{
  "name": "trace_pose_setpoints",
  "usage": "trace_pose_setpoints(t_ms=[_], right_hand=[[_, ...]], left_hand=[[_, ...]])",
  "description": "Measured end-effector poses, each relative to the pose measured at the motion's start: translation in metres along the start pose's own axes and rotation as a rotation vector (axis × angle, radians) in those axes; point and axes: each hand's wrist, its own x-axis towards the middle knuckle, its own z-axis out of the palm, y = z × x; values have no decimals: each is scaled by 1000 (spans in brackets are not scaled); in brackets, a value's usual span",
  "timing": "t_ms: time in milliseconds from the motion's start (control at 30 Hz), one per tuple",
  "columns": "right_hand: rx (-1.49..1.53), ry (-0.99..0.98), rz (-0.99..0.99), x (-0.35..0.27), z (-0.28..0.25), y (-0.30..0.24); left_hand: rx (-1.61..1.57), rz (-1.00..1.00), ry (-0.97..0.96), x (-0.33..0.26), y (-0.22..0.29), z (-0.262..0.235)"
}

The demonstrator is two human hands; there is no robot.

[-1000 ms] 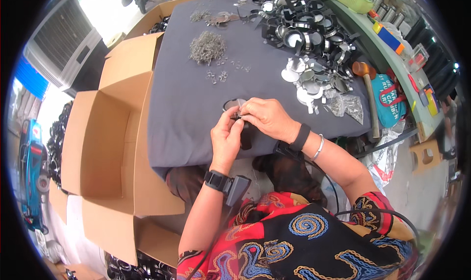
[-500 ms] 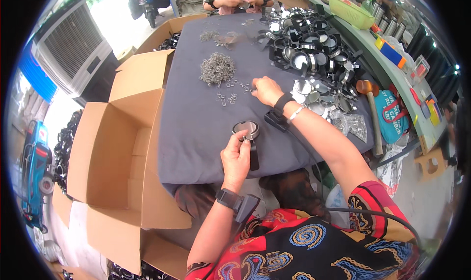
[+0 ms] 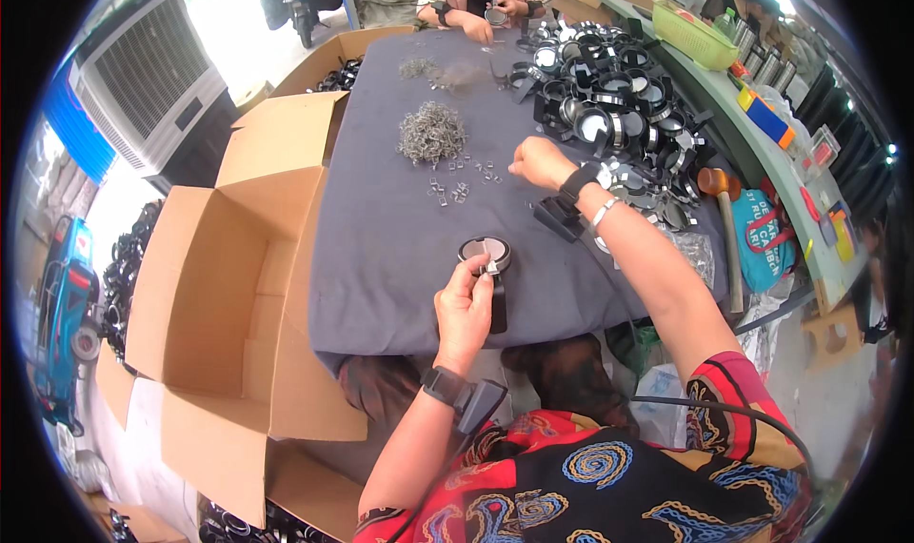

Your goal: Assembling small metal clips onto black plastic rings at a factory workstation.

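Note:
My left hand (image 3: 464, 312) is closed near the front of the cloth-covered table (image 3: 390, 267). Its thumb and fingers pinch a round black-rimmed disc piece (image 3: 485, 249) with a shiny face and a black strap-like tail; a small bright metal bit shows at the fingertips. Further off, my right hand (image 3: 545, 165) hovers over the cloth with its fingers bent together; what they hold, if anything, is hidden. Beside it lie several loose small metal clips (image 3: 459, 192), and beyond them a heap of such clips (image 3: 431, 132).
A big pile of black-rimmed discs (image 3: 609, 91) and some bare shiny discs (image 3: 657, 196) cover the right side. A mallet (image 3: 712, 181) stands at the right edge. An open cardboard box (image 3: 233, 296) is at left. Across the table, a person's hand (image 3: 478, 29) reaches down.
My right hand has drawn slightly away from the loose clips. My left hand keeps its hold on the disc piece. The person opposite has lowered one hand to the table.

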Motion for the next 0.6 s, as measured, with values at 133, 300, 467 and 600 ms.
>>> trace_pose_setpoints(t_ms=[133,300,467,600], right_hand=[[69,230,-7,26,21,0],[99,244,-13,37,46,6],[213,252,-56,27,34,10],[393,258,-126,-27,7,-20]], left_hand=[[-11,38,24,-2,-4,2],[21,71,-6,-6,-9,1],[39,98,-7,-5,-7,2],[63,78,10,-2,-7,-2]])
